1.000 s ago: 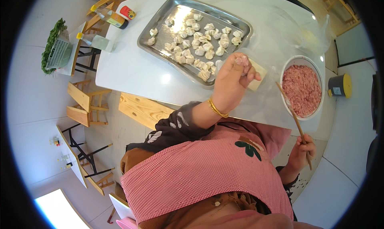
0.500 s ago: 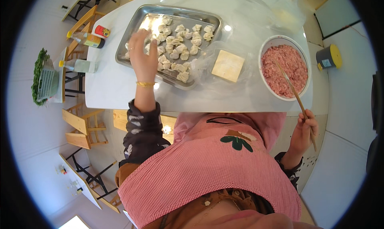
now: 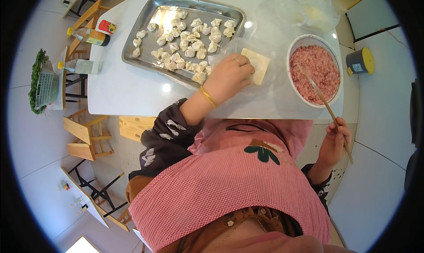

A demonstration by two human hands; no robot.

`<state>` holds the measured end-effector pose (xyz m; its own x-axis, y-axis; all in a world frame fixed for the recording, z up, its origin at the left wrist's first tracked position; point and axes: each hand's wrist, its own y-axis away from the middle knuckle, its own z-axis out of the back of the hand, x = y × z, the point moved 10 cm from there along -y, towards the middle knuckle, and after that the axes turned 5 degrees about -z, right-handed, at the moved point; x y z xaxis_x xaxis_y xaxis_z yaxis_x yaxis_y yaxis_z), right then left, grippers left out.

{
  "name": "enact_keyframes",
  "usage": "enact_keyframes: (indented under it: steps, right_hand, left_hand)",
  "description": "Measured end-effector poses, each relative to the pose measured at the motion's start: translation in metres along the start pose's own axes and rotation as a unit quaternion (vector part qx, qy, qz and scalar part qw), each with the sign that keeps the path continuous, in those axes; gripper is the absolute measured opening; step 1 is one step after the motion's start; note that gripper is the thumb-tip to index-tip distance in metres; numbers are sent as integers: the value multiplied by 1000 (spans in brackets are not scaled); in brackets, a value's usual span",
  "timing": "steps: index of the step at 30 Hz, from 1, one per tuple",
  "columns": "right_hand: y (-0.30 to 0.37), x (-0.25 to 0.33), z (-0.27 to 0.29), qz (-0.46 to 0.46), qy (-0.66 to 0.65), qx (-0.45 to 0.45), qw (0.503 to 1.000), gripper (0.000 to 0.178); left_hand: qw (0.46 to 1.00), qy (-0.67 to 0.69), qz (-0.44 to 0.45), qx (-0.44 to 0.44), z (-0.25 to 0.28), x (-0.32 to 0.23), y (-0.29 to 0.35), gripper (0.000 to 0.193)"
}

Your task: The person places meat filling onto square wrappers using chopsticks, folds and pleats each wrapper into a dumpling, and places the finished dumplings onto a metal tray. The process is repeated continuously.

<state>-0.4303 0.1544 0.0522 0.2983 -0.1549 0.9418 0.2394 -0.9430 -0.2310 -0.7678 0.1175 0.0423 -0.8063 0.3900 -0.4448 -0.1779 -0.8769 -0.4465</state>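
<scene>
My left hand is at the left side of a stack of square wonton wrappers on clear plastic. Its fingers curl closed against the stack and cover part of it; whatever lies between the fingertips is hidden. Below the bowl's right rim, my right hand grips a thin wooden filling stick. The stick slants up over the rim, its far end on the pink minced meat in a white bowl. Several folded wontons lie spread on a metal tray left of the wrappers.
Plastic bags lie at the table's far right. A red-labelled can, a dark sauce bottle and a clear bottle are at the left. A basket of greens and wooden chairs stand beyond.
My left hand has moved from over the tray rightward to the wrapper stack, and its fingers have curled. My right hand stays nearly in place, still gripping the stick.
</scene>
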Motion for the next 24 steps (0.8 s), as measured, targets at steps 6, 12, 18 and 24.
enact_keyframes:
  steps: [6,12,18,24]
  right_hand:
    - [-6,-3,-14,1,-11,14,1000,17]
    - [-6,-7,-24,-11,-15,13,1000,16]
    - [-9,-5,-40,-4,-7,30,1000,15]
    - [-11,-7,-42,-11,-18,29,999,15]
  left_hand:
    - [999,26,21,39,-4,12,-4,4]
    - [998,33,28,52,-9,19,-7,4]
    - [998,53,6,31,-3,11,-6,9]
    - [992,89,24,88,-12,20,-8,9]
